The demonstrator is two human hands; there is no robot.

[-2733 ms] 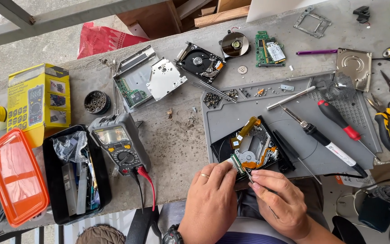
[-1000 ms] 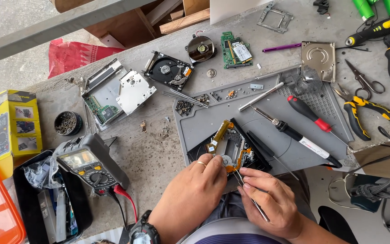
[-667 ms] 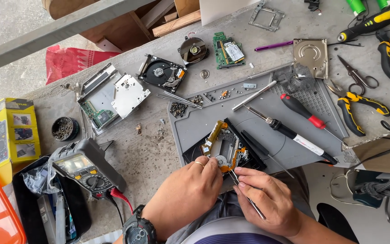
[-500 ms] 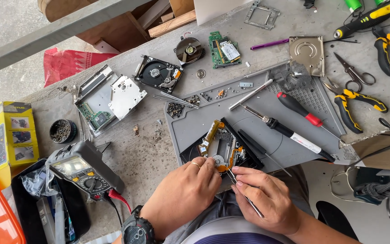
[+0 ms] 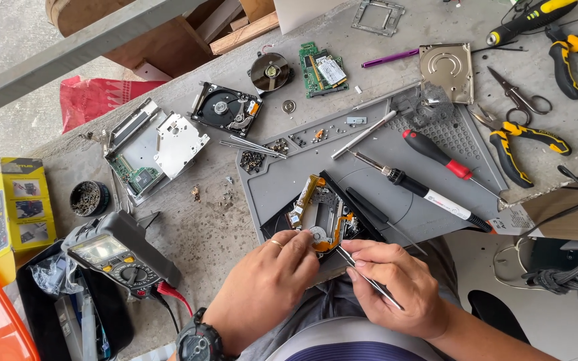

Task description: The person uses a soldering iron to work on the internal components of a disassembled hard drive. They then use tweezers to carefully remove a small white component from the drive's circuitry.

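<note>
A small disassembled drive mechanism (image 5: 321,212) with orange flex ribbon and a metal frame lies on a black tray at the near edge of the grey work mat (image 5: 289,180). My left hand (image 5: 272,277), with a ring and a black wristwatch, presses its fingertips on the mechanism's near edge. My right hand (image 5: 396,284) grips thin metal tweezers (image 5: 368,277), whose tips touch the mechanism beside the left fingers.
On the mat lie a soldering iron (image 5: 423,194), a red-handled screwdriver (image 5: 439,155) and piles of screws (image 5: 254,160). Beyond it are an open hard drive (image 5: 225,110), a circuit board (image 5: 322,67), a drive lid (image 5: 446,63), scissors (image 5: 520,100) and pliers (image 5: 520,144). A multimeter (image 5: 118,257) sits at left.
The view has shifted so the bench sits lower and to the left in frame. Both hands stay on the mechanism, the tweezers remaining at its near edge.
</note>
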